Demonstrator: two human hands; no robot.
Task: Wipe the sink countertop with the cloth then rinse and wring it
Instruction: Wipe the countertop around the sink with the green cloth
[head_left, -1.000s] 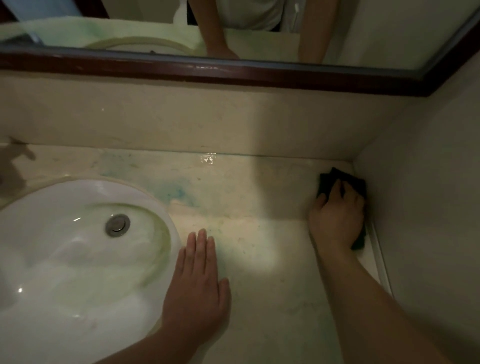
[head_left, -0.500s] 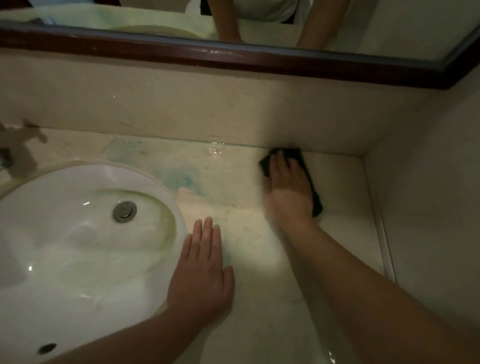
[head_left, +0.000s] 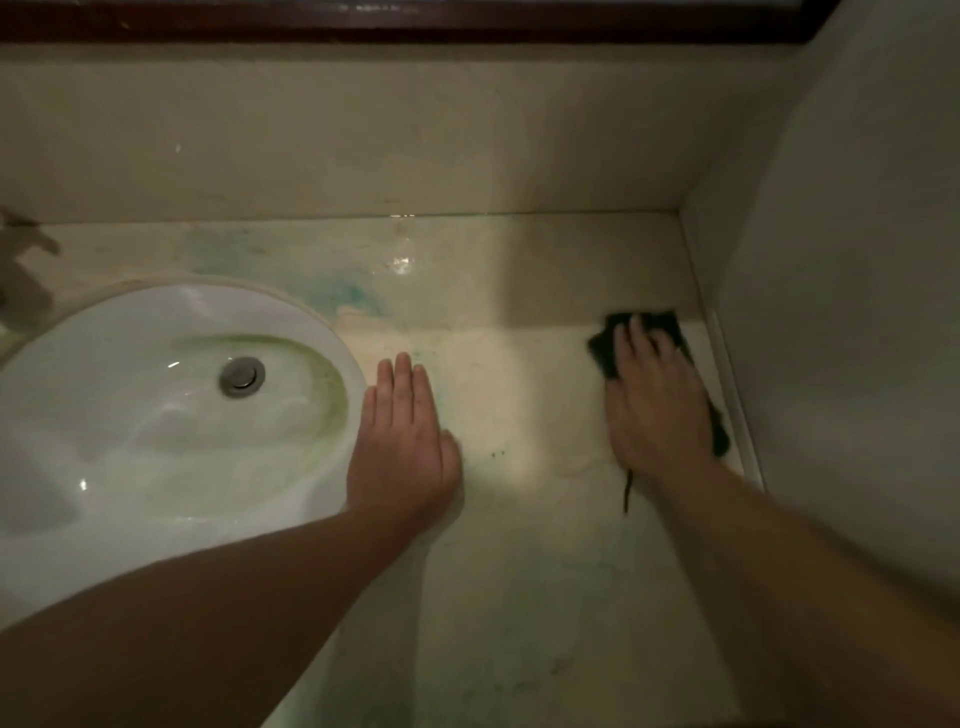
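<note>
Head view, one moment catalogued. Item: one dark cloth (head_left: 618, 338), lying on the countertop (head_left: 519, 571) at about 3 o'clock in the frame, just beside the right-hand wall (head_left: 841, 312). My right hand (head_left: 657, 410) lay flat on top of it, fingers pressed together and pointing toward 12 o'clock, palm bearing down; nothing was pinched. The cloth's long axis ran roughly from 11 to 5 o'clock under the palm, showing past the fingertips and along the outer edge of the hand, with one thin dark strand trailing toward 6 o'clock beside the wrist. Item: my left hand (head_left: 402, 441), flat and empty on the counter, fingers together, thumb a little apart, touching or just beside the rim of the sink (head_left: 322, 332). Item: one white basin, at 9 o'clock, with one metal drain (head_left: 241, 376). Item: one blue-green stain (head_left: 348, 296) at about 11 o'clock from the left hand, well apart from the cloth. I judged the wiping unfinished: the stain lay toward 10 o'clock from the cloth, so the right hand, already on it, was the one to sweep that way. Rinsing and wringing were not yet begun.
</note>
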